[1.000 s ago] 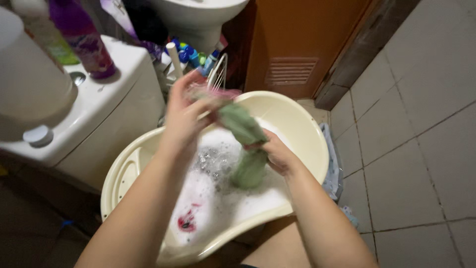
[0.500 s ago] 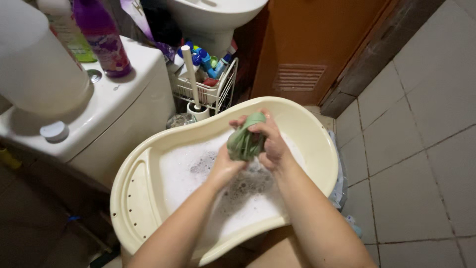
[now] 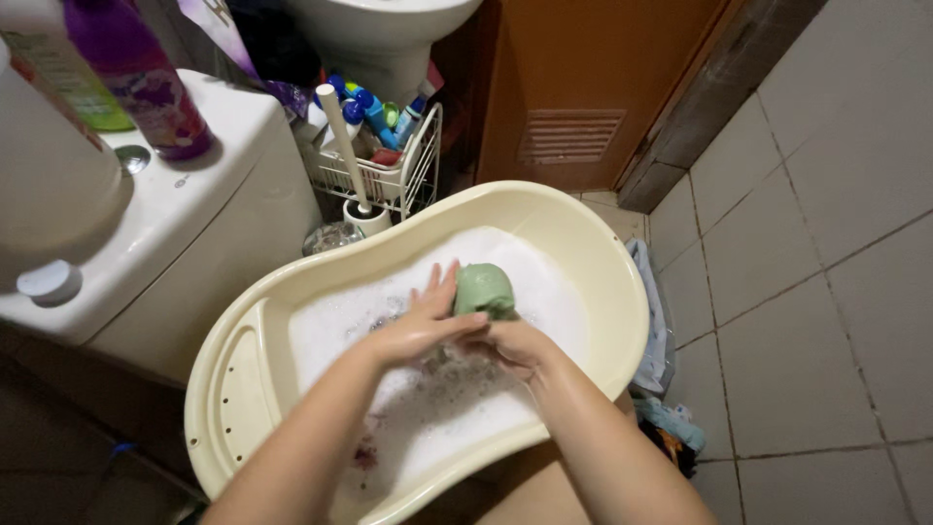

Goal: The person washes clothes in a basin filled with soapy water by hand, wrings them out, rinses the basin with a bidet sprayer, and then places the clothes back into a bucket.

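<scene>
A cream plastic tub (image 3: 622, 292) full of soapy water stands on the floor in front of me. Both my hands are over the suds in its middle, working a wet green cloth (image 3: 483, 289) bunched into a lump. My left hand (image 3: 420, 326) lies against the cloth's left side with fingers spread. My right hand (image 3: 507, 347) grips the cloth from below and toward me. A reddish piece of fabric (image 3: 364, 453) shows faintly under the foam near my left forearm.
A white toilet tank (image 3: 185, 233) with a purple bottle (image 3: 141, 83) on top is at the left. A wire rack (image 3: 389, 165) of bottles and a white brush handle stand behind the tub. Clothes (image 3: 671, 423) lie on the tiled floor at the right. An orange door (image 3: 583, 87) is behind.
The cloth was lifted and wrung above the tub, then squeezed between both hands; now both hands have come down to the suds with the cloth bunched into a lump.
</scene>
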